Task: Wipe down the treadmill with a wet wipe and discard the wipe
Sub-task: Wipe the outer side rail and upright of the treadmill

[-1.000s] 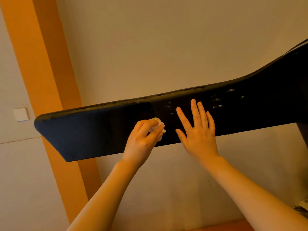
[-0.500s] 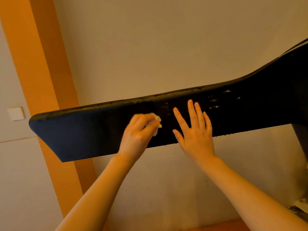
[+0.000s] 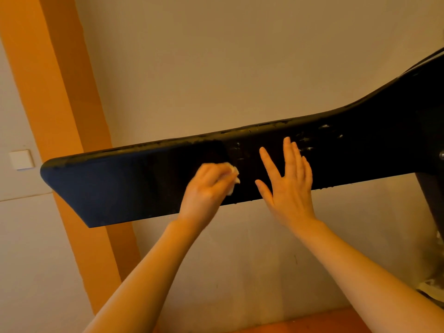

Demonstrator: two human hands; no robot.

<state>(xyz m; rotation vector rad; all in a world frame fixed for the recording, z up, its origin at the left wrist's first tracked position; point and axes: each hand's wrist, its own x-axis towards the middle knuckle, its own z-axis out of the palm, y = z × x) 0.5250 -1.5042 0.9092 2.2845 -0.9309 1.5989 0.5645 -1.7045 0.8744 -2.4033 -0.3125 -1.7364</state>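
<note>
A long black treadmill arm [image 3: 125,186] slants across the view, rising to the right toward a dark upright. My left hand [image 3: 206,191] grips a crumpled white wet wipe [image 3: 232,179] and presses it against the arm's side near its middle. Only a small part of the wipe shows past my fingers. My right hand [image 3: 287,183] lies flat on the arm just to the right, fingers straight and spread. Wet streaks and droplets [image 3: 310,143] glisten on the black surface beyond my right fingers.
A beige wall fills the background. An orange vertical beam [image 3: 60,116] runs down the left side behind the arm's tip. A white wall switch [image 3: 21,159] sits at far left. The treadmill's dark upright [image 3: 432,200] stands at the right edge.
My left hand with the wipe has slid a little leftward and downward along the arm. My right hand has stayed flat in the same spot.
</note>
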